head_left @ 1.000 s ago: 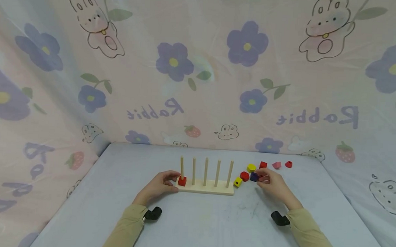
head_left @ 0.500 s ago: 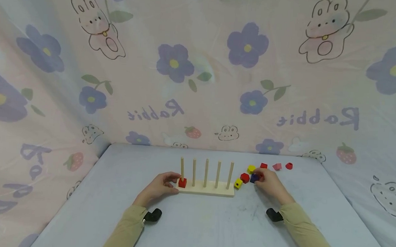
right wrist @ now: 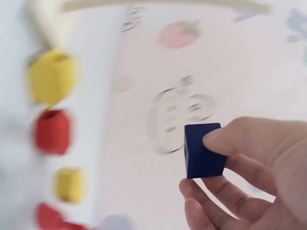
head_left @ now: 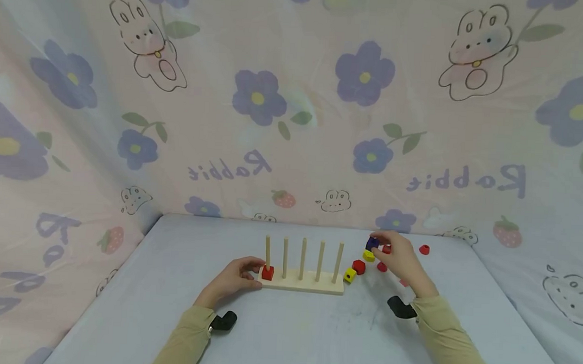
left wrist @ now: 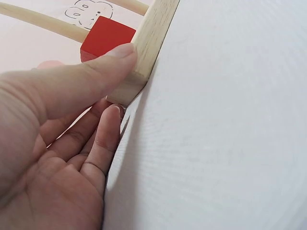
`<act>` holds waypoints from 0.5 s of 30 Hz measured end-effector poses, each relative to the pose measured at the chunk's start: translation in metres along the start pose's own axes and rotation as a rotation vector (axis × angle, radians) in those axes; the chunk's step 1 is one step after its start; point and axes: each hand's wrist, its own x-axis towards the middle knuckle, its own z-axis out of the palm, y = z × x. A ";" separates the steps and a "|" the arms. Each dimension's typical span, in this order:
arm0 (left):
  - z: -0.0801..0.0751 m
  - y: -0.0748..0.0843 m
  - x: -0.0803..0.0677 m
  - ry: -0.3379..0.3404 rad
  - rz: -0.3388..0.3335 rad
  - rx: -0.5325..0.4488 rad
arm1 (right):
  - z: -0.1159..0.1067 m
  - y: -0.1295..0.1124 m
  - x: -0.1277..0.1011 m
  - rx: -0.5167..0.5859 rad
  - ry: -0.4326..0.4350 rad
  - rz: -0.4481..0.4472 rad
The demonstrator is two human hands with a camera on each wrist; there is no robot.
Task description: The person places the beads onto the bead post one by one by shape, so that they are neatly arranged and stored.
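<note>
A wooden base (head_left: pixel 300 282) with five upright pegs stands mid-table. A red cube (head_left: pixel 267 272) sits on the leftmost peg. My left hand (head_left: pixel 233 277) grips the base's left end (left wrist: pixel 139 72), thumb on top beside the red cube (left wrist: pixel 105 40). My right hand (head_left: pixel 399 257) is raised above the loose beads and pinches a dark blue cube (head_left: pixel 372 243) between thumb and fingers (right wrist: pixel 204 151). Below it lie two yellow beads (head_left: pixel 350 274) (head_left: pixel 368 255) and a red bead (head_left: pixel 359 266).
More red beads lie to the right (head_left: pixel 423 249) (head_left: pixel 382 267). A flowered cloth (head_left: pixel 295 106) hangs as a backdrop behind and along both sides of the pale table (head_left: pixel 285 334). The right wrist view is blurred, showing a yellow bead (right wrist: pixel 50 76) and a red bead (right wrist: pixel 53 132).
My right hand has lifted the dark blue cube off the table, up and away from the bead cluster. The left hand stays on the base.
</note>
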 end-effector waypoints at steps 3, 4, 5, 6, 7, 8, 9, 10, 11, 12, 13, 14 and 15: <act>0.001 -0.001 -0.001 -0.003 -0.011 0.009 | -0.010 -0.019 0.005 0.027 0.049 -0.062; 0.001 -0.001 -0.001 -0.003 -0.010 0.010 | -0.012 -0.026 0.007 0.043 0.059 -0.086; 0.001 -0.002 -0.001 -0.002 -0.008 0.011 | -0.015 -0.033 0.009 0.065 0.069 -0.108; 0.001 -0.002 -0.001 0.000 -0.008 0.013 | -0.017 -0.040 0.011 0.087 0.076 -0.131; 0.001 -0.002 -0.001 0.001 -0.006 0.015 | -0.019 -0.047 0.013 0.104 0.082 -0.153; 0.001 -0.002 -0.001 0.002 -0.005 0.015 | -0.020 -0.054 0.015 0.122 0.088 -0.173; 0.001 -0.003 -0.001 0.003 -0.004 0.017 | -0.021 -0.061 0.017 0.137 0.094 -0.195; 0.001 -0.003 0.000 0.004 -0.006 0.015 | -0.021 -0.069 0.019 0.149 0.100 -0.218; 0.001 -0.003 0.000 0.003 -0.006 0.014 | -0.021 -0.076 0.021 0.167 0.104 -0.244; 0.001 -0.002 0.000 0.003 -0.007 0.012 | -0.021 -0.085 0.022 0.187 0.108 -0.266; 0.000 -0.002 0.000 0.003 -0.005 0.011 | -0.020 -0.094 0.024 0.213 0.107 -0.288; 0.000 -0.002 0.000 0.003 -0.004 0.008 | -0.020 -0.103 0.025 0.241 0.104 -0.310; 0.000 -0.002 0.000 0.002 -0.002 0.005 | -0.019 -0.112 0.025 0.275 0.096 -0.329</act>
